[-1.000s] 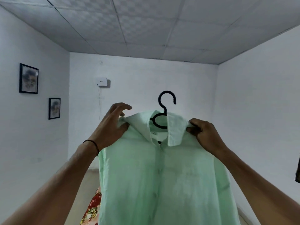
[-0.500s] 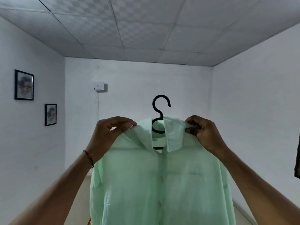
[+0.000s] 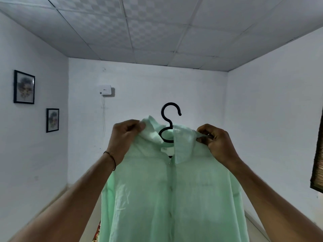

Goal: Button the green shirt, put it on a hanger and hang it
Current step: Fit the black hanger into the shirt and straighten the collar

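Note:
A pale green shirt [image 3: 171, 193] hangs in the air in front of me, buttoned down its front, on a black plastic hanger [image 3: 168, 123] whose hook sticks up above the collar. My left hand [image 3: 124, 138] pinches the left side of the collar near the shoulder. My right hand [image 3: 216, 142] pinches the right side of the collar. Both arms are raised. The hanger's shoulders are hidden inside the shirt.
White walls stand all round, with two framed pictures [image 3: 24, 87] [image 3: 52, 120] on the left wall and a small white box [image 3: 105, 89] on the far wall. A dark window edge [image 3: 317, 165] shows at the right. A floral cloth [image 3: 97, 234] peeks below the shirt.
My left hand has closed from loosely curled over the shoulder to pinching the collar. The left collar flap has been lifted up. The shirt stays held up at about the same height.

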